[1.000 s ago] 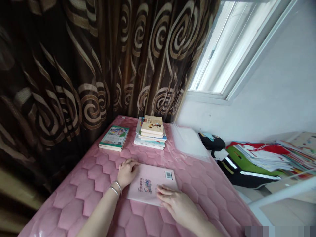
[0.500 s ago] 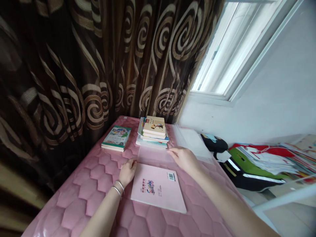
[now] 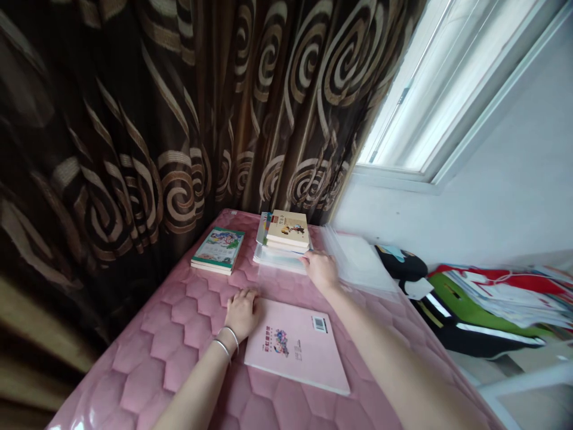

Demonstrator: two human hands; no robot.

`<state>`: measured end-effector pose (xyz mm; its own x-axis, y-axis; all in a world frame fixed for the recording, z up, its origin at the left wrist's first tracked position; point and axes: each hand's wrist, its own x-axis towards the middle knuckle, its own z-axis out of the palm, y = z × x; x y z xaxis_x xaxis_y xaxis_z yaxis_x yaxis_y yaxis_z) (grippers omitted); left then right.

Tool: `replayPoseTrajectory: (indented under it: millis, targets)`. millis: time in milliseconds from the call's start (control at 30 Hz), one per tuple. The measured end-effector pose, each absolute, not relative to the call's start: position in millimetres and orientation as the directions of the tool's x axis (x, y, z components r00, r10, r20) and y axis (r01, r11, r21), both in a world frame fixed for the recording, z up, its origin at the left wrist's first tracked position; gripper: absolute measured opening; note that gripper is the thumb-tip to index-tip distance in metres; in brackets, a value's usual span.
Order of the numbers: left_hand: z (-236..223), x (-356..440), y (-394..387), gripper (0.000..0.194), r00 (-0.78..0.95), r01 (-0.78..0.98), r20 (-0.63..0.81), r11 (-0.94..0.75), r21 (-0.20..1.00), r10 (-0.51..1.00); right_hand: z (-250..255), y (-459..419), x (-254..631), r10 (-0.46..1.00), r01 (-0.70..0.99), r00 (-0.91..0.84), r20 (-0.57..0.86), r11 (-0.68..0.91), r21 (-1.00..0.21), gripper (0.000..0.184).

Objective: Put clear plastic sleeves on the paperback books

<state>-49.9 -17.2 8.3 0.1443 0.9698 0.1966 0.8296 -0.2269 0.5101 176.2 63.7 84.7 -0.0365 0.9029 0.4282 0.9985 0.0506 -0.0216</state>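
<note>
A pink book (image 3: 295, 343) lies back cover up on the quilted bed, a barcode near its upper right corner. At its upper left corner is my left hand (image 3: 242, 312), fingers curled and closed on that corner, two silver bangles on the wrist. My right hand (image 3: 321, 269) is pinched shut beyond the book's far edge, in front of the book stack. What it pinches looks like the edge of a clear plastic sheet (image 3: 280, 279), faintly visible between the pink book and the stack. Its fingertips partly cover the stack's lower right corner.
The book stack (image 3: 289, 228) stands at the far end of the pink mattress (image 3: 156, 352). Left of it lie green-edged books (image 3: 219, 248). More clear plastic sheets (image 3: 364, 260) spread along the right edge. A green and black bag (image 3: 474, 310) with papers is beyond; a patterned curtain (image 3: 179, 119) hangs behind.
My right hand has moved farther away, up to the front of the stack, and the plastic edge has risen with it. My left hand stays at the pink book's corner. The view has shifted slightly.
</note>
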Motion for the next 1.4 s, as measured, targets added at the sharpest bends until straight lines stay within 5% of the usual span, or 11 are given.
replayPoseTrajectory:
  millis: [233,400,533,700,767,1067,1400]
  targets:
    - [7,-49,-17,0.029,0.142,0.849,0.165,-0.206,0.486,0.976,71,57,179,0.855,0.991,0.035,0.518,0.038,-0.13,0.033]
    - [8,-49,-17,0.031,0.143,0.862,0.154,-0.2,0.466,0.978,62,17,167,0.84,0.904,-0.131,0.527,0.32,-0.285,0.034]
    - [7,-49,-16,0.033,0.141,0.866,0.149,-0.195,0.461,0.979,61,-37,154,0.893,0.779,-0.357,0.272,0.446,-0.441,0.036]
    - [9,-49,-16,0.033,0.152,0.869,0.142,-0.201,0.453,0.978,62,-87,153,0.841,0.809,-0.485,-0.241,0.326,-0.489,0.077]
    - [10,-48,-17,0.034,0.149,0.873,0.141,-0.197,0.446,0.979,60,-95,155,0.813,0.832,-0.472,-0.34,0.283,-0.478,0.091]
    - [9,-46,-19,0.036,0.172,0.884,0.207,-0.244,0.399,0.963,50,-97,166,0.813,0.805,-0.502,-0.293,0.316,-0.503,0.083]
    - [15,-49,-21,0.034,0.19,0.817,0.282,-0.31,0.487,0.941,50,-97,167,0.817,0.781,-0.52,-0.249,0.337,-0.526,0.076]
